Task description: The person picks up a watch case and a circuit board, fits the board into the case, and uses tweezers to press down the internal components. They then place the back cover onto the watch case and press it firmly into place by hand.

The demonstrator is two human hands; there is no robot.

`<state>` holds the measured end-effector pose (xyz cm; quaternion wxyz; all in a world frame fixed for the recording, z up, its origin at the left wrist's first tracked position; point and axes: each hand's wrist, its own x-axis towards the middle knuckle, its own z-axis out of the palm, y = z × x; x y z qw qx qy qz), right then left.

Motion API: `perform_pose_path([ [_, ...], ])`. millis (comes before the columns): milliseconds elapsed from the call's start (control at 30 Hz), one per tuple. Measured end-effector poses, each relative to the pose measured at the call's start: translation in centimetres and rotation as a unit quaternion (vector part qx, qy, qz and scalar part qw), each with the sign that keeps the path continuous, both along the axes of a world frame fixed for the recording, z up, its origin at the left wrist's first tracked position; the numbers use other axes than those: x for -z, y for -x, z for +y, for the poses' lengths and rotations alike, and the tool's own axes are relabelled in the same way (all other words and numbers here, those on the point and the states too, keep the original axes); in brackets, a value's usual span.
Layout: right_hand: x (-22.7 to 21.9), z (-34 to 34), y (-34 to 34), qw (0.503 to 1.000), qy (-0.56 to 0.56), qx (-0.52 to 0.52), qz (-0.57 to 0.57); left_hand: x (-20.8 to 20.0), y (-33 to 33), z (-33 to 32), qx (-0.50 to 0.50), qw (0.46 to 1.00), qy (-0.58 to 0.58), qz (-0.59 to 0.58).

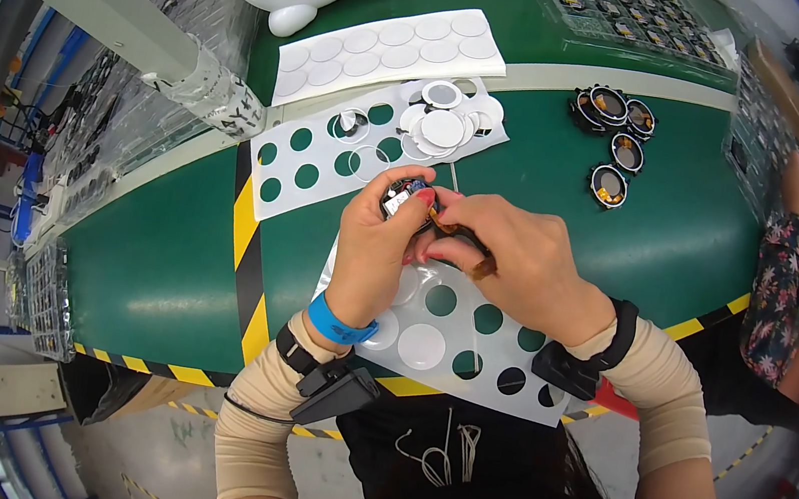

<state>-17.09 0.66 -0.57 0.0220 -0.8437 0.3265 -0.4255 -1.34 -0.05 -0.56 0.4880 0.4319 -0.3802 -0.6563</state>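
A green bench [155, 268] edged with yellow-and-black tape [193, 376] stands over grey floor [180, 463] beside a pale post [109, 4]

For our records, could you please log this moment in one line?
left hand: holding round module | right hand: at module's edge | beyond: white discs

Sleeves [262, 438] are beige; wristband [337, 322] blue; straps [622, 334] black.

Factory; parts trays [642, 17]; taped workbench [152, 288]
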Motion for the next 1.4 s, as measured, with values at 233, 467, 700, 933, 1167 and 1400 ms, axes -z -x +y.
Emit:
perform_pose_path([
  [233, -1.7, 0.5, -0.3, 0.878, -0.415, -0.090, -0.223, -0.8, -0.4, -0.1, -0.043, 0.997, 0.038, 0.048],
  [467, -2.1, -0.2, -0.3, 0.790, -0.517, -0.154, -0.291, -0.9, -0.6, -0.3, -0.033, 0.988, 0.016, 0.147],
  [700, -2.5, -0.3, 0.1, 0.758, -0.558, -0.184, -0.285, -0.2, -1.2, -0.6, -0.027, 0.992, 0.029, 0.117],
  [933, -3.0, -0.8, 0.5, 0.700, -0.601, -0.222, -0.315, -0.7, -1.4, -0.7, 0.019, 0.983, 0.016, 0.183],
  [1167, -2.2, -1.7, 1.6, 0.544, -0.614, -0.316, -0.477, -1.9, -1.5, -0.5, 0.122, 0.965, 0.049, 0.227],
  [1400, -1.4, -1.7, 2.1, 0.525, -0.617, -0.284, -0.514, -1.5, -0.7, -0.5, 0.127, 0.973, 0.158, 0.107],
])
